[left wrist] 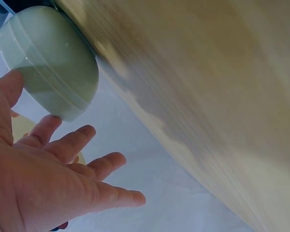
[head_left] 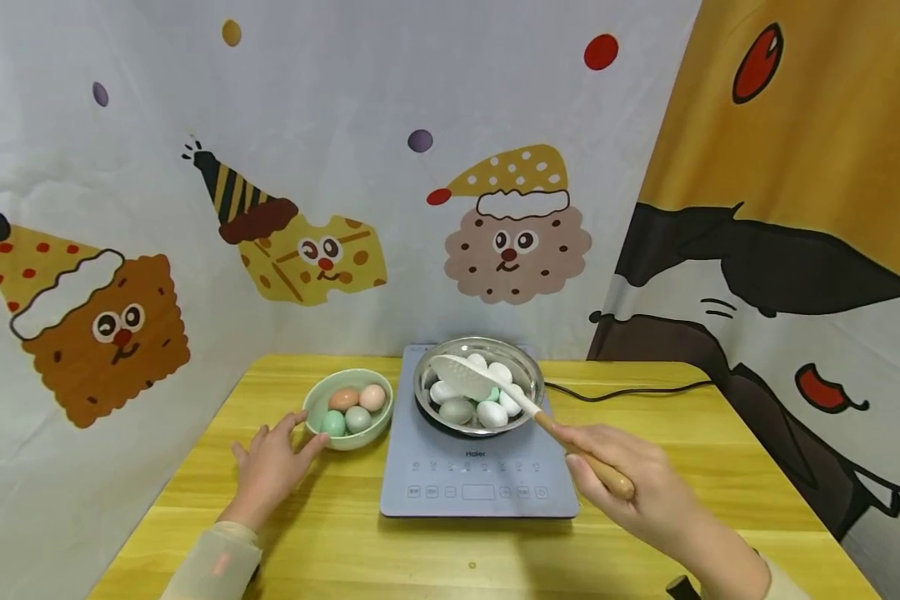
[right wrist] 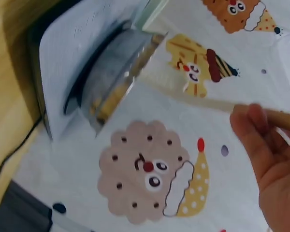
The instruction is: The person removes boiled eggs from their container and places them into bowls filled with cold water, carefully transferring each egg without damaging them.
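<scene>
My right hand grips the wooden handle of a slotted spoon with a pale head. The spoon's head is over the steel pan, which holds several white, grey and green eggs. In the right wrist view the spoon head is blurred near the pan's rim. My left hand has its fingers spread beside a pale green bowl. Its thumb and index fingertip touch the bowl's side in the left wrist view. Inside the bowl lie several brown, pink, green and grey eggs.
Under the pan is a grey induction cooker with a touch panel, on a yellow wooden table. A black cord runs right from the cooker. Behind the table hangs a cartoon-printed cloth.
</scene>
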Tool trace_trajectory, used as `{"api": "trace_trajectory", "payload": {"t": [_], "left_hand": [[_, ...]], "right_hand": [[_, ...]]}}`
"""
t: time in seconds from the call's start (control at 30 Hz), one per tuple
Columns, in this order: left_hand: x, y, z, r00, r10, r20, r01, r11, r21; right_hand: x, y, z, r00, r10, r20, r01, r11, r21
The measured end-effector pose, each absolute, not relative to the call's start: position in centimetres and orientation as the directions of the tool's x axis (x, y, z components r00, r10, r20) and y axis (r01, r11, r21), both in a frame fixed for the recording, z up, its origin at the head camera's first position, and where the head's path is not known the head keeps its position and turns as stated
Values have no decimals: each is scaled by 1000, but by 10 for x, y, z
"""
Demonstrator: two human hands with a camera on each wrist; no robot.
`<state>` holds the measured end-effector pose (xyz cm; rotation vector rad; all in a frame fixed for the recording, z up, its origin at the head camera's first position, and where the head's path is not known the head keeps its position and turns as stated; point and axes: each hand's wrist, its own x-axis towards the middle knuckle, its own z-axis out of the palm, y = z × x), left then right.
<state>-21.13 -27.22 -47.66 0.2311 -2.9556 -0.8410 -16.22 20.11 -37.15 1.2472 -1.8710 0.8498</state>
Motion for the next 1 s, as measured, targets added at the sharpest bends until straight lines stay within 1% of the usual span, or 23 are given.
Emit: {"api": "trace_trajectory", "payload": {"t": [0.13, 0.23, 0.3, 0.57, 0.73, 0.8, 0.83, 0.9, 1.0], "left_hand": [[-210, -273, -479, -987, -161, 6, -133, 837, 530], [-210, -274, -481, -987, -160, 2, -134, 837, 531], [-210, -274, -481, -987, -160, 4, -133, 836, 532], [-209, -274, -478, -987, -161, 7, -133, 837, 531], [-210, -274, -478, -986, -165, 6, -136, 836, 532], [-210, -274, -479, -986, -164, 13, -133, 839, 528], [-210, -274, -479, -986, -164, 16, -131, 839, 527], [-210, -274, -479, -987, -162, 23, -126, 842, 525], [-210, -274, -479, -987, -162, 25, -125, 843, 523]], "right_hand": [[-166, 208, -358, -173, -556, 813, -968, 247, -37], [-168, 213, -349, -148, -600, 786, -978, 209, -25], [-170, 216, -344, -159, -622, 766, -976, 216, -28], [-175, 220, -330, -250, -704, 665, -959, 276, -68], [-179, 217, -331, -358, -692, 627, -931, 317, -182], [-180, 215, -335, -429, -668, 609, -903, 336, -267], [-181, 214, -338, -472, -641, 606, -882, 346, -320], [-181, 213, -345, -585, -565, 582, -810, 365, -459], [-179, 216, -356, -765, -393, 511, -640, 375, -670]]}}
